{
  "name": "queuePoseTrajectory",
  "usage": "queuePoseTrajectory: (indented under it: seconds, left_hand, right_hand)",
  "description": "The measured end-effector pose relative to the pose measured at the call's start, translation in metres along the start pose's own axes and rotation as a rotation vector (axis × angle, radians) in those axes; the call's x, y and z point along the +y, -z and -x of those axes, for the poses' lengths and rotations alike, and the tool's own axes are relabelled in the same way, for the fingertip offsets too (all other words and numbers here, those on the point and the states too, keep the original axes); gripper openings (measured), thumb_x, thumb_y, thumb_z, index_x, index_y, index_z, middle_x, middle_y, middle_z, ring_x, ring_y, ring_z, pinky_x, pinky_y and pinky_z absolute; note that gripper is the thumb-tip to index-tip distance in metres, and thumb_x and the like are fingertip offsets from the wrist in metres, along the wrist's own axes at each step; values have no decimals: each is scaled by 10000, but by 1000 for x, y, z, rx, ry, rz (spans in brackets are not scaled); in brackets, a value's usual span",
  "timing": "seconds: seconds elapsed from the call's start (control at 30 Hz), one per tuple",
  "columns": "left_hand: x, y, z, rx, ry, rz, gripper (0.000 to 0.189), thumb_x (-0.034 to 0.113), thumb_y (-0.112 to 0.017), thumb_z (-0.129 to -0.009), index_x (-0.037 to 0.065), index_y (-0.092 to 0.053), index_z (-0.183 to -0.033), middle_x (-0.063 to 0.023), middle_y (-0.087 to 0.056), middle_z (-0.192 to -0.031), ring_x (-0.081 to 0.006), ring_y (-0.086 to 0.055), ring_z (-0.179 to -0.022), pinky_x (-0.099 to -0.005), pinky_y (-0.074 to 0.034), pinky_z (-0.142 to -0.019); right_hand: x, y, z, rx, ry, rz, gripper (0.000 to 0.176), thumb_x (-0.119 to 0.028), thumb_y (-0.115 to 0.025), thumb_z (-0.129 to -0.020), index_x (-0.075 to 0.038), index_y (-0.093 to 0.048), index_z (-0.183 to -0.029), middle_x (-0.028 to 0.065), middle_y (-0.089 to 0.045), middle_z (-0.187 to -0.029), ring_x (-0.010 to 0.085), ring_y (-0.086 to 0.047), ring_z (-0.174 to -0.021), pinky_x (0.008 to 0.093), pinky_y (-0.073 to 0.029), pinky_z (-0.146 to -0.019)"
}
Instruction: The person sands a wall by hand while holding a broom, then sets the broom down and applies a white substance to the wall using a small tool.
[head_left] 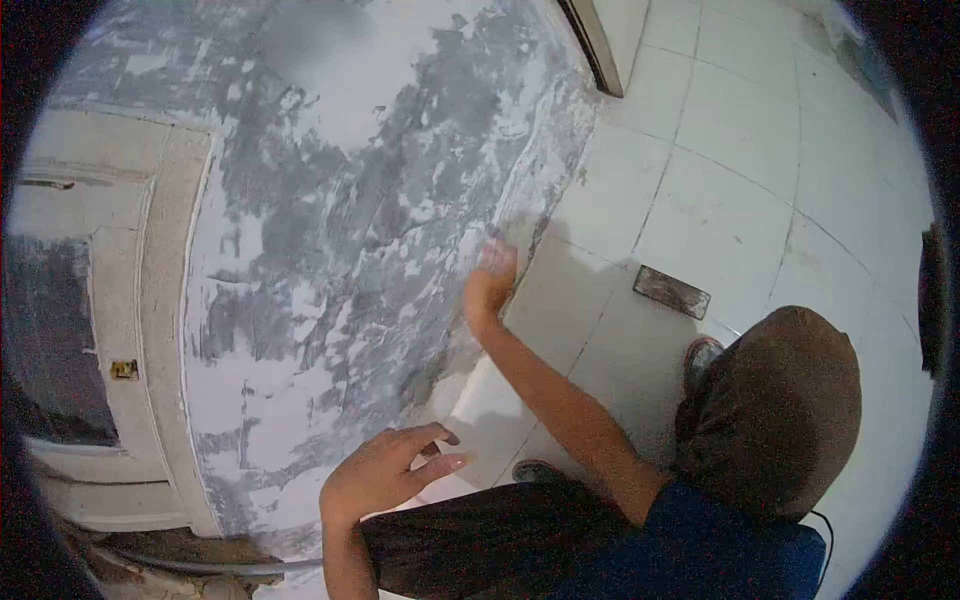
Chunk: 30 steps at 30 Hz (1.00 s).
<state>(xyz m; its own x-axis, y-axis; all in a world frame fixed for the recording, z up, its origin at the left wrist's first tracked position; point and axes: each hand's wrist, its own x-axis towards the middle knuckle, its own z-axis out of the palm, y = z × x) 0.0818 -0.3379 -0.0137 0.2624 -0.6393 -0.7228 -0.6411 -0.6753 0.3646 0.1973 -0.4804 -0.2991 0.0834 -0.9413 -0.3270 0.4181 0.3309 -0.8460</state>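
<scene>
My right hand (490, 278) reaches to the foot of a grey wall (340, 230) patched with white filler. It is at the seam where the wall meets the floor. Its fingers are smeared by motion, so I cannot make out whether it holds anything. Lower down, my left hand (385, 470) hovers in front of the wall with thumb and forefinger apart and the other fingers bent. Nothing shows between them. A narrow rectangular block (672, 292) with a worn, dirty face lies on the floor tiles, away from both hands.
White floor tiles (725, 200) with dark joints run along the wall. A panelled wooden door (165, 260) is at the left, and a door frame edge (597, 55) at the top. My bent knee (780, 410) and shoe (702, 357) occupy the lower right.
</scene>
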Motion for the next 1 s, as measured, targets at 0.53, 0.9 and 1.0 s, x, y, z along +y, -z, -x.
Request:
queuePoseTrajectory:
  seconds: [0.53,0.9,1.0]
  left_hand:
    - [-6,18,-39,-8,40,-18,476,467,-638,-1034,21,-694,-1192,-225,-754,-1026,-362,-752,-939,-447,-566,-849]
    - [-10,20,-53,-50,34,-72,530,515,-605,-1042,14,-681,-1195,-238,-739,-979,-389,-739,-919,-461,-562,-836]
    - [-13,20,-54,-57,37,-81,528,516,-610,-1039,16,-679,-1194,-236,-741,-977,-398,-737,-933,-466,-563,-840]
  right_hand:
    - [-176,-74,10,-425,837,-62,266,9,-649,-916,-40,-668,-1176,218,-659,-1404,401,-592,-1351,487,-449,-1156]
    - [-134,-38,8,-545,853,124,517,-48,-618,-933,-33,-560,-1447,202,-514,-1571,438,-456,-1467,568,-360,-1200]
    - [-158,-45,16,-667,902,85,571,-68,-591,-942,-40,-511,-1507,210,-459,-1613,452,-407,-1494,574,-326,-1218]
